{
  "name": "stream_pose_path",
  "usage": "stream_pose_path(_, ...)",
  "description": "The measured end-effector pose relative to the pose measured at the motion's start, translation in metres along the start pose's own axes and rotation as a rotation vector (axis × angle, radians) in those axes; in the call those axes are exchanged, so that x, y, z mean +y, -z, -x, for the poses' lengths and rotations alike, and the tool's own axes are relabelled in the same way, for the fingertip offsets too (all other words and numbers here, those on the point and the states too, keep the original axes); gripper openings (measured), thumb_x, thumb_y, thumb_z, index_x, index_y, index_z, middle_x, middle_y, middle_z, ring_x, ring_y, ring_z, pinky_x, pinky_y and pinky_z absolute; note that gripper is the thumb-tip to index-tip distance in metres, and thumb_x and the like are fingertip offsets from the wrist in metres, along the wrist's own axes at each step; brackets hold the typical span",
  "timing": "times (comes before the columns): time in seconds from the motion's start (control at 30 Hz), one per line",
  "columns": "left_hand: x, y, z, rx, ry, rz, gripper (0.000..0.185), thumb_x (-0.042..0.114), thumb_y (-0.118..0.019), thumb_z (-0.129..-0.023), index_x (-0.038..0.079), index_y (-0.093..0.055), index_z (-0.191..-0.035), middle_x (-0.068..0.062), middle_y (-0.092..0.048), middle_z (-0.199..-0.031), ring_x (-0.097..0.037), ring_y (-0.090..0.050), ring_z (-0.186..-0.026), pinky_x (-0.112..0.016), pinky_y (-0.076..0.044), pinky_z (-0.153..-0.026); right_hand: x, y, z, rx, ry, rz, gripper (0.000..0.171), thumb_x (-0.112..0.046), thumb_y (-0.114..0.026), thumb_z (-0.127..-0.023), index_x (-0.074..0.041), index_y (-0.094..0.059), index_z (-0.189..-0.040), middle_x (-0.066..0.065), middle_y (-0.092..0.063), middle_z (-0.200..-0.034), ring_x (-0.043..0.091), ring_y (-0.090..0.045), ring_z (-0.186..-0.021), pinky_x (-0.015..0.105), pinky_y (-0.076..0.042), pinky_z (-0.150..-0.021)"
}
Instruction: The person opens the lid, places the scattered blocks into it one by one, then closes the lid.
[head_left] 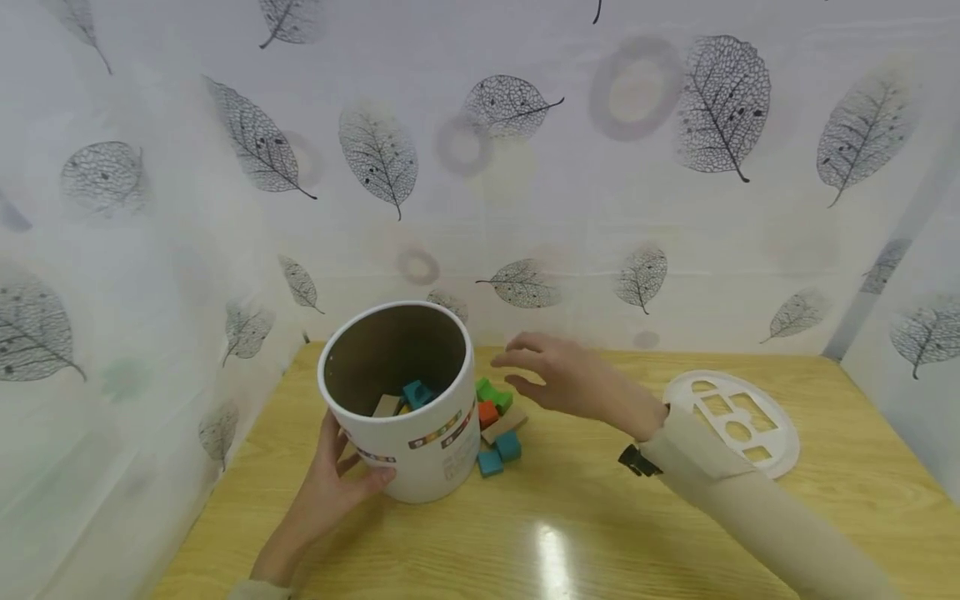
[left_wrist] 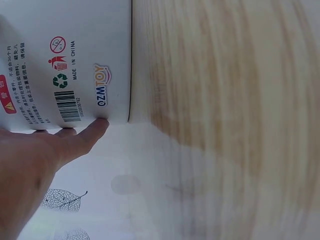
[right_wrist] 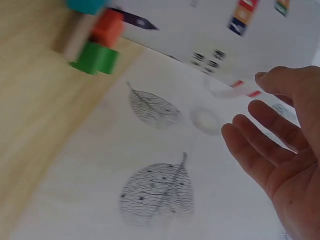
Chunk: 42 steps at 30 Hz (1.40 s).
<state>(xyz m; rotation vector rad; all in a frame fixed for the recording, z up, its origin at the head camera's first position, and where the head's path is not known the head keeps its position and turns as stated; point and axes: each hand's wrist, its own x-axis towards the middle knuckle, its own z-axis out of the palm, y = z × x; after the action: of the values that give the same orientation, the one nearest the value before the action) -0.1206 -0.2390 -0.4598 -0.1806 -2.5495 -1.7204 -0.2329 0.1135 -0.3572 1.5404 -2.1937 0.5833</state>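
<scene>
A white cylindrical bucket (head_left: 431,467) with coloured print stands on the wooden table, its top uncovered. Inside lie a blue block (head_left: 417,394), a pale wooden one (head_left: 387,406) and a bit of yellow. My left hand (head_left: 326,492) holds the bucket's left side, thumb on the front, other fingers partly hidden behind it. Its thumb (left_wrist: 95,132) reaches below the barcode in the left wrist view. Beyond the rim on the right, my right hand (head_left: 566,383) hovers, fingers loosely spread and holding nothing. Below it sit a green block (head_left: 495,396) and a red block (head_left: 487,413).
Against the bucket's right side, a wooden block (head_left: 506,425) and two blue blocks (head_left: 499,454) rest beside the green and red ones. A white round lid (head_left: 783,433) with shaped cut-outs lies at the right. Leaf-patterned sheeting (head_left: 465,208) hangs behind the table.
</scene>
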Motion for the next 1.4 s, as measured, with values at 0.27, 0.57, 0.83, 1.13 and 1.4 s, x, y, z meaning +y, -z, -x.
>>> stream_pose_path(0.27, -0.001, 0.001, 0.0, -0.004, -0.014, 0.002, 0.116, 0.015, -0.081, -0.086, 0.038, 0.002, -0.164, -0.009, -0.003, -0.174, -0.057, -0.015, -0.153, -0.076, -0.037, -0.11, -0.008, -0.035, 0.039, -0.199, -0.063, 0.012, 0.023, -0.013, -0.08, -0.088, -0.013, -0.075, -0.11, 0.0, -0.07, -0.107, 0.012, -0.069, -0.091, 0.022, -0.061, -0.078)
stream_pose_path(0.57, -0.002, -0.001, 0.001, -0.007, -0.015, -0.009, 0.116, 0.016, -0.081, -0.086, 0.037, 0.003, -0.164, -0.011, -0.002, -0.174, -0.058, -0.017, -0.152, -0.075, -0.039, -0.109, -0.019, -0.067, 0.051, -0.462, -0.177, -0.059, 0.037, -0.008, -0.075, -0.091, -0.013, -0.071, -0.127, 0.006, -0.069, -0.12, 0.019, -0.067, -0.108, 0.027, -0.06, -0.092)
stream_pose_path(0.83, -0.001, 0.0, 0.0, -0.01, -0.015, -0.005, 0.116, 0.016, -0.081, -0.086, 0.039, 0.003, -0.163, -0.009, -0.002, -0.174, -0.058, -0.016, -0.152, -0.076, -0.038, -0.109, -0.019, -0.073, 0.053, -0.461, -0.189, -0.07, 0.026, -0.008, -0.078, -0.089, -0.014, -0.076, -0.115, 0.006, -0.068, -0.115, 0.015, -0.065, -0.1, 0.025, -0.06, -0.087)
stream_pose_path(1.13, -0.001, 0.002, 0.0, -0.013, -0.019, -0.008, 0.115, 0.016, -0.08, -0.087, 0.036, 0.003, -0.164, -0.011, -0.002, -0.174, -0.058, -0.015, -0.152, -0.075, -0.039, -0.109, -0.016, -0.073, 0.055, -0.483, -0.232, -0.12, 0.024, -0.002, -0.074, -0.091, -0.013, -0.074, -0.112, 0.006, -0.069, -0.115, 0.016, -0.069, -0.101, 0.024, -0.061, -0.088)
stream_pose_path(1.4, -0.002, 0.002, 0.0, -0.013, -0.02, -0.009, 0.116, 0.016, -0.081, -0.087, 0.035, 0.004, -0.164, -0.012, -0.001, -0.174, -0.059, -0.016, -0.152, -0.075, -0.039, -0.109, -0.018, -0.071, 0.058, -0.523, -0.238, -0.091, 0.027, -0.004, -0.074, -0.091, -0.015, -0.075, -0.115, 0.009, -0.069, -0.121, 0.02, -0.07, -0.106, 0.025, -0.061, -0.092)
